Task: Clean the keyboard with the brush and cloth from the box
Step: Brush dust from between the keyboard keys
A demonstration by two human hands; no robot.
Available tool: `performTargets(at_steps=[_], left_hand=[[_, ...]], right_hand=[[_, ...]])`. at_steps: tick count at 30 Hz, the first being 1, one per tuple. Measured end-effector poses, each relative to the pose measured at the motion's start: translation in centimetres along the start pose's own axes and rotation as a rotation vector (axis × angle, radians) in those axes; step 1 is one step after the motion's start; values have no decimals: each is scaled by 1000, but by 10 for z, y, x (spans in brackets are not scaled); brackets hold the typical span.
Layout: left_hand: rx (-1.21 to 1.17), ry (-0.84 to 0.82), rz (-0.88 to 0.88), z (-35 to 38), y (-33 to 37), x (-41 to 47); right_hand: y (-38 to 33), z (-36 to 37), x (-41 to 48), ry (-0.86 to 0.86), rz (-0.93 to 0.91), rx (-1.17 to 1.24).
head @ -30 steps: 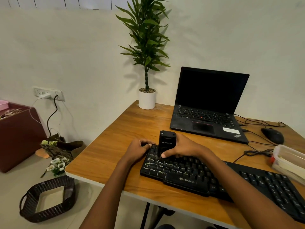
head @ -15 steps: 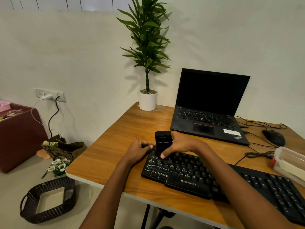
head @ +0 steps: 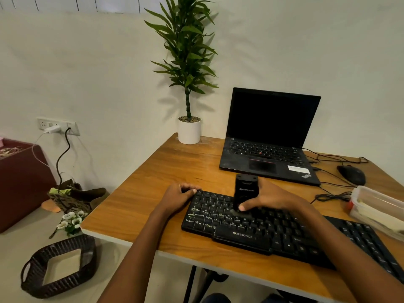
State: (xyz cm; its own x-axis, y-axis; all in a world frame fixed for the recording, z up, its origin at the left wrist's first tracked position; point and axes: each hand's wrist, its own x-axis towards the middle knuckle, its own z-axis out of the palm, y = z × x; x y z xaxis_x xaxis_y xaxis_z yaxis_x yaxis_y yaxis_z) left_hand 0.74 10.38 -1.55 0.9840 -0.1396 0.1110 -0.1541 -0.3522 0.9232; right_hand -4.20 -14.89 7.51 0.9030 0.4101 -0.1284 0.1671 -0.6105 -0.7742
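Wooden desk [head: 153,215] carries the work. Black keyboard [head: 240,237] lies aslant on its near half, long axis running from far left to near right. Clear plastic box [head: 376,206] sits at the right edge, just beside the keyboard's right end; no cloth made out inside.

Left hand [head: 177,195] curls over the keyboard's far-left corner, pinning it. Right hand [head: 269,197] wraps a black block-shaped brush [head: 246,189], thumb on the near face, fingers behind. The brush is upright, lower end down on the left-centre letter keys.

Judgement: most of the board extends right and nearward from the brush, along the long axis, under the right forearm — so the coming strokes likely travel that way, with the left hand bracing against slide.
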Motion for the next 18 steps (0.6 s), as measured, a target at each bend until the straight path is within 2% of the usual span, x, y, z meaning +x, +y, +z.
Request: performTargets(at_steps=[6,9,12,14,16,18], left_hand=[[79,38,2,3,2,-7],[234,275,99,12,4,-23],[343,526,332,51,19,-82],[354,491,533,89,22,-125],[430,401,694,122,16,-151],[512,328,758,142,9,-159]], right_hand=[[20,-21,-40,70,99,-54],[29,-14,-46,198,75,37],[35,-7,-51,419,28,261],[37,-6,-52,488,15,366],[36,-5,-50,444,31,338],[33,-3,-47,376,26,295]])
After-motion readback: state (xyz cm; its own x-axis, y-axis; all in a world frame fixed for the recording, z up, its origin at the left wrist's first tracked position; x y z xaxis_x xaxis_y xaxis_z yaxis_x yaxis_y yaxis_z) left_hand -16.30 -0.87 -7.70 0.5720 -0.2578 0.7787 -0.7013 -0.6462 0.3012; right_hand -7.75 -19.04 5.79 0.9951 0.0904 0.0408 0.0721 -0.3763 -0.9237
